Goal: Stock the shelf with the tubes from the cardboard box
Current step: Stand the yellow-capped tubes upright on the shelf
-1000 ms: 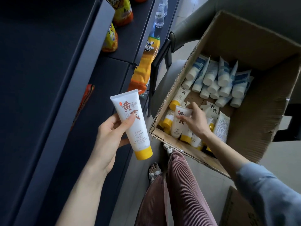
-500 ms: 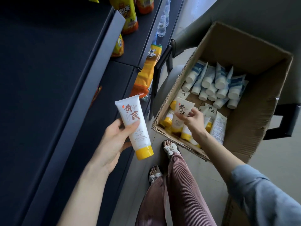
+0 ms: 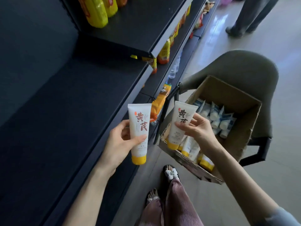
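My left hand (image 3: 120,142) grips a white tube with a yellow cap (image 3: 139,128), held cap-down over the front edge of the dark shelf (image 3: 68,111). My right hand (image 3: 197,128) holds a second white tube with a yellow cap (image 3: 180,121), cap-down, above the near left corner of the cardboard box (image 3: 241,101). Inside the box lie several more yellow-capped tubes (image 3: 206,162) at the near end and several white-and-blue tubes (image 3: 216,116) at the far end.
The box rests on a grey chair (image 3: 236,66) to the right of the shelving. Yellow and orange snack packs (image 3: 97,12) stand on the upper shelf, more packs (image 3: 164,51) and a clear bottle (image 3: 174,69) further along. Another person's legs (image 3: 249,15) stand at the far right.
My right hand has lifted a yellow-capped tube out of the box and raised it. The view has tilted up, showing more of the shelves. My left hand still holds its tube.
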A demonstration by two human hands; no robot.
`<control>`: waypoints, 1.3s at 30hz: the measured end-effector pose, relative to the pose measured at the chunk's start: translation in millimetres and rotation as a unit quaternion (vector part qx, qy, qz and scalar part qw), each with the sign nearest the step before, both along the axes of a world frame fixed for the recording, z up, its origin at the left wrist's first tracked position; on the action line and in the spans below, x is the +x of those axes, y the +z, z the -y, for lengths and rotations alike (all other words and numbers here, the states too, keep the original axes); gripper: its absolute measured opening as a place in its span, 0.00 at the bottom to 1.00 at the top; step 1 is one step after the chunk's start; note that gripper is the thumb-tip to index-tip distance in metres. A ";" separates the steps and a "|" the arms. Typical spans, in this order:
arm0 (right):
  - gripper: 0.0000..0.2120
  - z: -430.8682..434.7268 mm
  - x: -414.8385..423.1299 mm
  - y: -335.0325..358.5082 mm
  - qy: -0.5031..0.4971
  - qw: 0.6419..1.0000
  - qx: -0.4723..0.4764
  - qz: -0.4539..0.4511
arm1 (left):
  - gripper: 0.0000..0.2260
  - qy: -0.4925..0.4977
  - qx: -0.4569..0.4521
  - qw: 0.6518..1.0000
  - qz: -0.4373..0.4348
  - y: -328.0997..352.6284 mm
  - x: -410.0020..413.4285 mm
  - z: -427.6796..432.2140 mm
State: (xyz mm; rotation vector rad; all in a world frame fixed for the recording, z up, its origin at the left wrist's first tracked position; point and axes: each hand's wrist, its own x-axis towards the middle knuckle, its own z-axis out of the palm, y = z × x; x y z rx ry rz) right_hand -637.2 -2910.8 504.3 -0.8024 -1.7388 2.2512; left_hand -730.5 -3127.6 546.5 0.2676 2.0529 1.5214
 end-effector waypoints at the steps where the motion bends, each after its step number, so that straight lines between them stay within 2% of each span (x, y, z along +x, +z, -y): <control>1: 0.14 4.1 0.1 11.5 0.017 1.000 0.010 -0.008 | 0.15 0.004 0.000 1.000 -0.015 9.5 4.2 6.1; 8: 0.16 27.9 -17.6 89.6 0.150 0.984 0.055 -0.073 | 0.15 0.063 -0.012 0.993 -0.097 73.9 31.6 48.0; 16: 0.14 39.8 -24.9 148.8 0.307 0.937 0.114 -0.122 | 0.14 0.211 -0.004 0.966 -0.149 124.2 90.9 59.9; 22: 0.13 67.1 -17.4 192.2 0.372 0.904 0.112 -0.177 | 0.15 0.279 0.003 0.939 -0.201 161.5 140.2 76.1; 31: 0.13 175.1 -7.0 268.9 0.463 0.841 0.084 -0.267 | 0.14 0.356 0.020 0.881 -0.313 233.2 189.4 166.9; 39: 0.16 291.9 7.1 302.7 0.492 0.816 0.061 -0.297 | 0.14 0.403 0.024 0.836 -0.371 277.4 226.8 277.3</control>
